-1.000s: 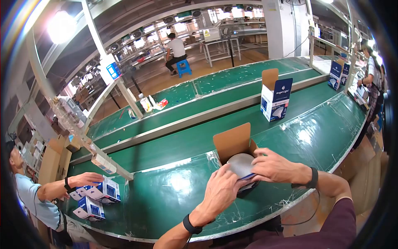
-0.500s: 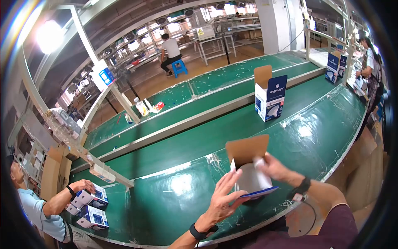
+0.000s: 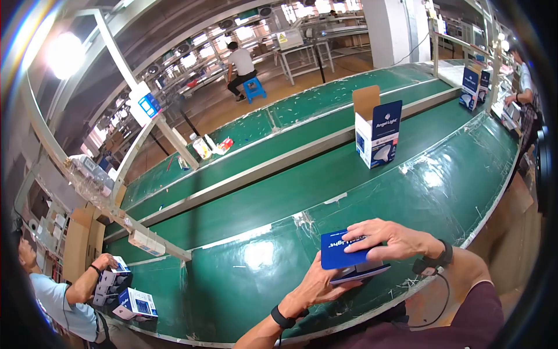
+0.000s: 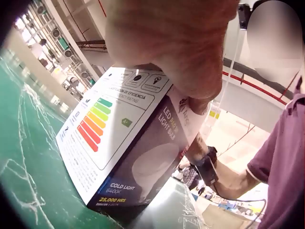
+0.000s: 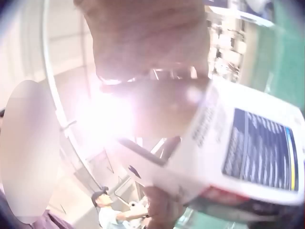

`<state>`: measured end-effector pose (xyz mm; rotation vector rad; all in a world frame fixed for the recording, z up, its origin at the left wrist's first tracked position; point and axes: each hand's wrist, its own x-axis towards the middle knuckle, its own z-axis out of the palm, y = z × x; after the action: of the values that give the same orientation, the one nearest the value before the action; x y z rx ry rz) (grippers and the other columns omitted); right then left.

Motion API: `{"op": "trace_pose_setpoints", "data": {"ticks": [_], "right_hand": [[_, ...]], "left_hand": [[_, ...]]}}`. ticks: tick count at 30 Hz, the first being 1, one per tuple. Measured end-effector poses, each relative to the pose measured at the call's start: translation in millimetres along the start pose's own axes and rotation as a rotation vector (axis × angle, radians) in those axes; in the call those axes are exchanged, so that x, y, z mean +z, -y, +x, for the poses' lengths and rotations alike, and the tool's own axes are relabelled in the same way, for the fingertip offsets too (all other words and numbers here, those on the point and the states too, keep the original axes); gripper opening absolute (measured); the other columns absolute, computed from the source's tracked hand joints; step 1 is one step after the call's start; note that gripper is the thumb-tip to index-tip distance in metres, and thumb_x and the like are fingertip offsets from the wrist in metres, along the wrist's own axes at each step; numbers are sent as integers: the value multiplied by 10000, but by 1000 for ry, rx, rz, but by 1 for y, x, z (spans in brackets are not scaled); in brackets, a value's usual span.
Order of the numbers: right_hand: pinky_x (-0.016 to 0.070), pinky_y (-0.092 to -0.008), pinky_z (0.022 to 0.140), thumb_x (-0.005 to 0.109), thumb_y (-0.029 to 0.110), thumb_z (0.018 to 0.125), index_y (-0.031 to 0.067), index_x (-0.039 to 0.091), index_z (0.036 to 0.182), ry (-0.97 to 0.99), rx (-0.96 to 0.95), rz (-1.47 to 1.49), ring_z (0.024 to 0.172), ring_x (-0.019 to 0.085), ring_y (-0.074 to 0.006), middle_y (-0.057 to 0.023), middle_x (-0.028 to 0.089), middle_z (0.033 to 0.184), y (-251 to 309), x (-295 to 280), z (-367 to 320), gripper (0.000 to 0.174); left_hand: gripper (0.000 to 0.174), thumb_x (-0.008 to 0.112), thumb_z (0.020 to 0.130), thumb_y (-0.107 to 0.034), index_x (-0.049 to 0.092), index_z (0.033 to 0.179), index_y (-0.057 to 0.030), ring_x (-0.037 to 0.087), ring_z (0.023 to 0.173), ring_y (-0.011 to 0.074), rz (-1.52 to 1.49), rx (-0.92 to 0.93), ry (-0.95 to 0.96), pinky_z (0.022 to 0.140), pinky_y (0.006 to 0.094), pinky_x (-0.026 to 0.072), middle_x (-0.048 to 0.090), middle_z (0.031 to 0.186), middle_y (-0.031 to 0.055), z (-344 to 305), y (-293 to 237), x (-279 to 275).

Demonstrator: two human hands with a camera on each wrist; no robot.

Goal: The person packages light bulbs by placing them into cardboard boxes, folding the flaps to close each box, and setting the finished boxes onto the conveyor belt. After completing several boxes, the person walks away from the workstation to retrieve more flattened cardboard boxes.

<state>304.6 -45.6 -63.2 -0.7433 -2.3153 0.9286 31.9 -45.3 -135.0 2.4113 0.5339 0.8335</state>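
Note:
A blue and white light bulb box (image 3: 334,256) stands on the green bench in front of me, its blue top flap folded down over the opening. A smaller front flap (image 3: 372,271) still sticks out toward me. My left hand (image 3: 317,285) holds the near left corner, thumb along the front and fingers at the side. Fairly straight fingers of my right hand (image 3: 392,238) press on the blue flap from above. In the left wrist view the box (image 4: 128,148) shows a coloured efficiency chart. The bulb inside is hidden.
Another light bulb box (image 3: 378,136) stands with its flap up on the belt ahead. More boxes (image 3: 474,87) are at the far right. On the left, a person's hand (image 3: 104,262) touches boxes near another box (image 3: 136,303). A metal rail (image 3: 261,174) runs behind the belt.
The raised brown-inside flap has been folded down, covering the silvery bulb that showed in the open box. My right hand has moved from the box's side onto the flap.

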Motion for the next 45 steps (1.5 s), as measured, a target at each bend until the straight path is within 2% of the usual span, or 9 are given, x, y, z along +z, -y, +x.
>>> {"op": "trace_pose_setpoints", "data": {"ticks": [10, 14, 21, 26, 31, 34, 35, 38, 45], "right_hand": [[526, -434, 1072, 768, 208, 946, 152, 736, 1303, -82, -165, -103, 1244, 671, -327, -123, 711, 1326, 3, 1, 0, 363], [499, -428, 1049, 804, 153, 914, 120, 807, 1163, -105, -226, -21, 1273, 662, -269, -70, 751, 1282, -10, 18, -10, 251], [346, -528, 1179, 688, 310, 1020, 100, 797, 1155, -21, -148, 286, 1449, 495, -350, -94, 727, 1315, -28, 40, -21, 272], [261, -659, 1189, 798, 356, 927, 95, 767, 1203, -129, -243, -65, 1520, 395, -378, -63, 677, 1389, -27, 42, -53, 381], [263, -588, 1210, 850, 300, 882, 107, 815, 1055, -385, 29, 26, 1440, 479, -349, -103, 696, 1337, -20, 61, -45, 262], [285, -456, 1248, 777, 210, 924, 45, 692, 1334, -570, 175, 114, 1521, 354, -320, -196, 464, 1577, -15, 69, -28, 450], [267, -413, 1255, 753, 173, 924, 33, 452, 1575, -623, 223, 119, 1536, 330, -291, -187, 389, 1638, -20, 70, -24, 731], [232, -349, 1261, 748, 118, 900, 48, 78, 1698, -692, 305, 912, 1539, 305, -228, -168, 255, 1701, -32, 86, -9, 1044], [284, -344, 1236, 703, 34, 917, 72, 137, 1686, -915, 256, 896, 1484, 372, -228, -154, 314, 1644, -28, 119, 14, 955]], "left_hand": [[651, 876, 841, -247, 614, 1422, -116, 551, 1374, 340, -75, 62, -149, 1186, 519, 351, 622, 1415, 157, -5, 1, 5], [991, 910, 805, -194, 335, 1581, 29, 473, 1433, 411, -197, -203, -414, 1159, 519, 396, 483, 1507, 258, -46, -8, 29], [506, 833, 865, -315, 718, 1353, -244, 315, 1502, 557, 165, -138, -190, 1197, 624, 300, 365, 1640, 289, -36, -3, 17], [578, 749, 878, -577, 715, 1371, -277, 301, 1491, 594, 208, -127, -23, 1186, 665, 276, 309, 1659, 317, -31, -7, -2], [548, 699, 967, -318, 620, 1486, -162, 323, 1524, 502, -12, -213, -155, 1228, 561, 287, 335, 1656, 303, -22, -4, 10], [814, 668, 963, -130, 252, 1651, -7, 365, 1520, 331, -583, -621, -443, 1238, 432, 302, 345, 1659, 249, -6, -46, 26], [893, 666, 965, -102, 134, 1670, 31, 382, 1507, 283, -563, -527, -496, 1236, 400, 305, 352, 1655, 229, 0, -42, 31], [810, 594, 986, -27, 156, 1663, 48, 431, 1465, 236, -709, -630, -535, 1212, 369, 338, 362, 1647, 191, 4, -36, 27], [780, 593, 1005, -33, 183, 1665, 27, 475, 1431, 224, -853, -725, -385, 1189, 336, 365, 444, 1596, 184, 9, -9, -5]]}}
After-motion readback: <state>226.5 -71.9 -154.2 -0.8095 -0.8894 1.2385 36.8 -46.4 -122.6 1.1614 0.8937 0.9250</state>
